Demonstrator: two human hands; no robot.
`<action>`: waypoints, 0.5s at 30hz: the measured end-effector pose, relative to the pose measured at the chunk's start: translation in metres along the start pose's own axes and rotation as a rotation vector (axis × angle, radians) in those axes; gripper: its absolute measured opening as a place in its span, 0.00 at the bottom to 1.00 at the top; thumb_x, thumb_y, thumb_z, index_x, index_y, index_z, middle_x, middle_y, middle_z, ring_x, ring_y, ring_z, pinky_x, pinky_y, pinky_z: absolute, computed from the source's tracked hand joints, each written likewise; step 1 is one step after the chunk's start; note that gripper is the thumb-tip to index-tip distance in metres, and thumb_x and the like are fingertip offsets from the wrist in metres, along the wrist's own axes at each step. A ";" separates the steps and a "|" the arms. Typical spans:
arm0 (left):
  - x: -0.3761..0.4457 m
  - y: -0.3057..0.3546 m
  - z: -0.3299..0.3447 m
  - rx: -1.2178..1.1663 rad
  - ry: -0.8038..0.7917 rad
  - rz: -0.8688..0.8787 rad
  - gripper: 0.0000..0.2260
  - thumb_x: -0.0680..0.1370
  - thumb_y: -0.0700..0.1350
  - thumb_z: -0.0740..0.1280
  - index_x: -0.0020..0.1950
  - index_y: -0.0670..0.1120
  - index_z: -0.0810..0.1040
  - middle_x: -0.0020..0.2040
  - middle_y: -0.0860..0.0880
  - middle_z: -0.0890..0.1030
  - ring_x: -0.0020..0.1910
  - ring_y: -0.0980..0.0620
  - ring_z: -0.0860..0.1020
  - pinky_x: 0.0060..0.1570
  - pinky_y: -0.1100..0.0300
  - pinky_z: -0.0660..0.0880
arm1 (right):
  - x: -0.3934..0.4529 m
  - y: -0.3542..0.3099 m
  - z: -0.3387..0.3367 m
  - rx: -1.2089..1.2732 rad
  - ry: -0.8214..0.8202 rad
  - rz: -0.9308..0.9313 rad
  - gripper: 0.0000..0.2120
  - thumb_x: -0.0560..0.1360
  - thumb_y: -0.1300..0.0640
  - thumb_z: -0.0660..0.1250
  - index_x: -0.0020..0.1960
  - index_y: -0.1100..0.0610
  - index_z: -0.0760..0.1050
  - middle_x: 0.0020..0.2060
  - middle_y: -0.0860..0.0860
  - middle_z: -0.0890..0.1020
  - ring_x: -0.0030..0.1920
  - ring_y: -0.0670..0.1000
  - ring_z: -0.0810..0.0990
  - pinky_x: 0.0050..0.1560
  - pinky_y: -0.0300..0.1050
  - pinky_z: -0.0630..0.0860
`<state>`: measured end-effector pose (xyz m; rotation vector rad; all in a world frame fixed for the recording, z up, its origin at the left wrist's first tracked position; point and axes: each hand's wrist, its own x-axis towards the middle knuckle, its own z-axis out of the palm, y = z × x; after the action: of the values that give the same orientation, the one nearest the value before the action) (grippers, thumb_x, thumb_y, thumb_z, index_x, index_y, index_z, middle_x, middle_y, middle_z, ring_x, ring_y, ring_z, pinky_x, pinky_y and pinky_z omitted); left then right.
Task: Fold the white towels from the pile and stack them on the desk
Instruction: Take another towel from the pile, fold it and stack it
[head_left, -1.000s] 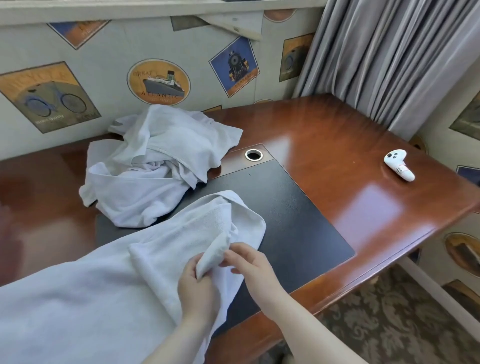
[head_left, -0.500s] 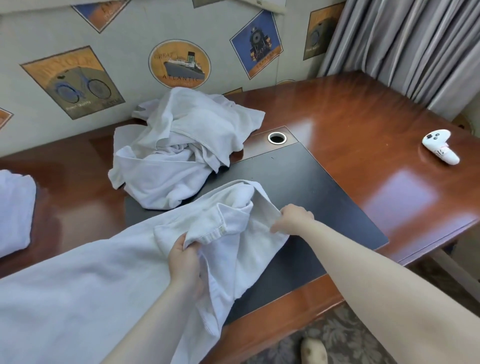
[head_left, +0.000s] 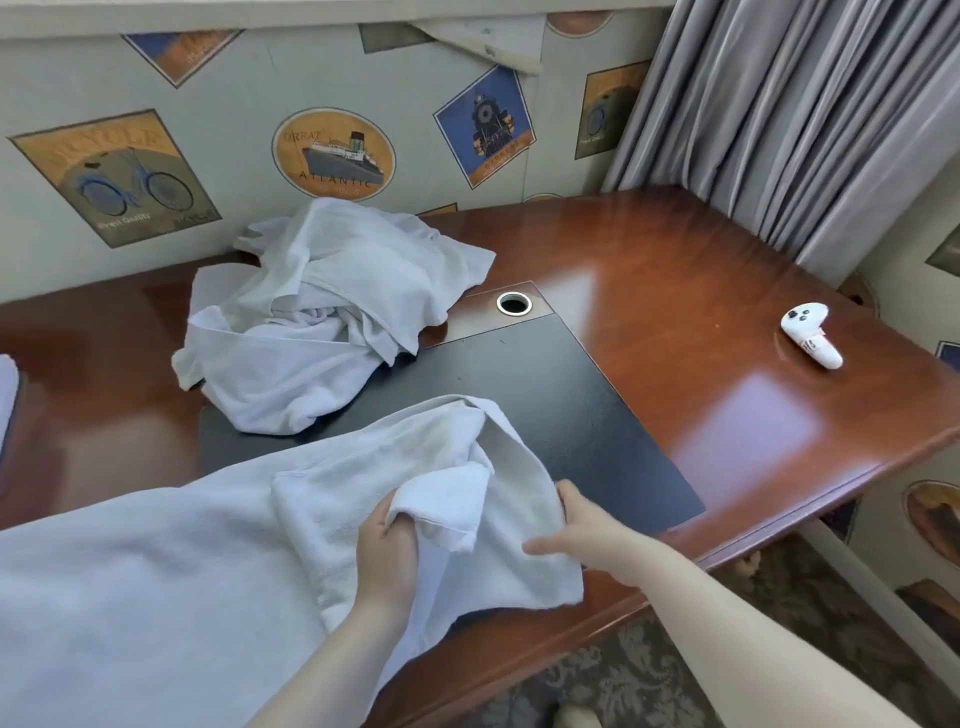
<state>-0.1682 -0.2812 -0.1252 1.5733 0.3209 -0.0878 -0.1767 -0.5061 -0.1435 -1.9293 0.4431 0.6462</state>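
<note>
1. Folding's barely started, I'd say: one towel (head_left: 171, 561) is spread across the near desk (head_left: 727, 338), not folded yet.
2. Left hand (head_left: 387, 553) is bunched around a corner of it; right hand (head_left: 582, 530) grips the edge, thumb on top.
3. The pile (head_left: 322, 317) by the wall is a crumpled heap, plenty left.
4. A white edge at far left might be the stack, can't tell.
5. No containers, just a white controller (head_left: 810, 335).

Nubby white terry-cloth towel (head_left: 156, 597) on glossy red-brown wooden desk (head_left: 727, 322) with matt black inlay (head_left: 561, 415).
</note>
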 end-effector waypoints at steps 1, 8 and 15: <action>-0.001 0.000 0.002 0.002 0.028 0.011 0.18 0.78 0.34 0.58 0.44 0.53 0.82 0.42 0.62 0.84 0.43 0.63 0.79 0.43 0.66 0.72 | -0.001 0.005 -0.003 -0.009 -0.022 0.029 0.19 0.68 0.55 0.75 0.56 0.58 0.74 0.50 0.52 0.81 0.48 0.51 0.82 0.40 0.44 0.76; -0.038 -0.023 0.031 0.575 -0.240 0.051 0.19 0.64 0.57 0.68 0.54 0.68 0.74 0.49 0.69 0.80 0.47 0.67 0.78 0.43 0.72 0.71 | -0.015 0.051 0.000 -0.153 0.041 0.126 0.10 0.70 0.52 0.71 0.47 0.54 0.74 0.36 0.49 0.80 0.30 0.47 0.77 0.30 0.40 0.70; -0.073 -0.065 0.070 1.211 -0.174 0.491 0.36 0.50 0.45 0.78 0.59 0.52 0.81 0.61 0.47 0.79 0.60 0.47 0.74 0.56 0.44 0.73 | -0.030 0.078 -0.005 -0.518 0.135 -0.064 0.22 0.58 0.35 0.68 0.43 0.46 0.63 0.30 0.46 0.76 0.28 0.44 0.71 0.28 0.38 0.63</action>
<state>-0.2442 -0.3616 -0.1717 2.7714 -0.3552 -0.0297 -0.2432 -0.5431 -0.1790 -2.4784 0.3134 0.6334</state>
